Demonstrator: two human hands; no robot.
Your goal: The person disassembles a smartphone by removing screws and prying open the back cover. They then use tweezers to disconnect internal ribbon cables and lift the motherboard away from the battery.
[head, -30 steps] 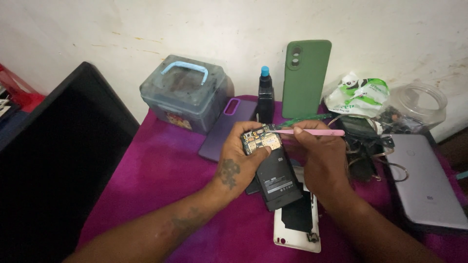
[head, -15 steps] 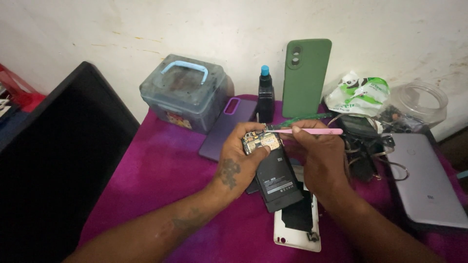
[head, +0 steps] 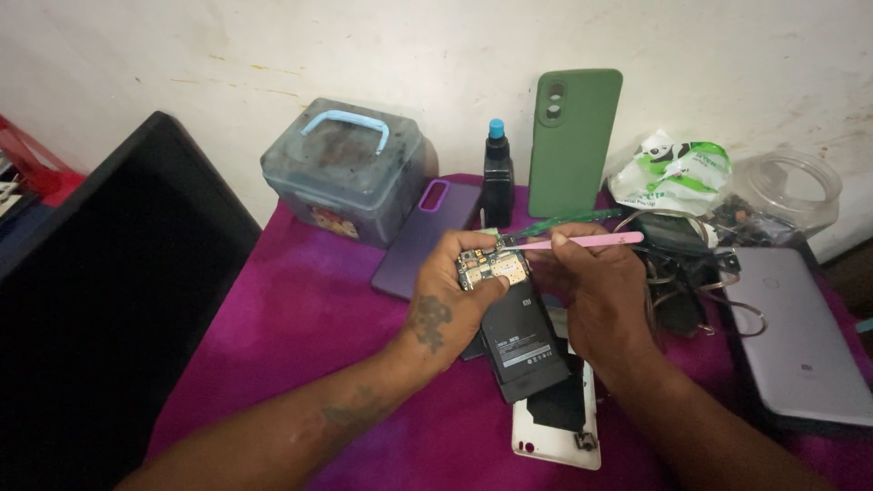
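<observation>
My left hand [head: 452, 295] grips the top of an opened phone [head: 511, 318], its circuit board and black battery exposed, tilted up off the magenta cloth [head: 300, 318]. My right hand [head: 596, 291] pinches pink tweezers [head: 582, 241], and their tip touches the upper edge of the board. Under the phone lies a white back cover [head: 555, 436] with a black patch on it.
A grey plastic box [head: 346, 182] with a blue handle stands at the back left, next to a purple phone case [head: 427, 236], a black bottle [head: 496, 177] and a green case [head: 573, 141] leaning on the wall. A silver device [head: 805, 336], cables, a bag and a clear jar sit right. A dark screen [head: 100, 309] fills the left.
The tweezers' tip has shifted slightly along the top of the board. Both hands otherwise stay in place.
</observation>
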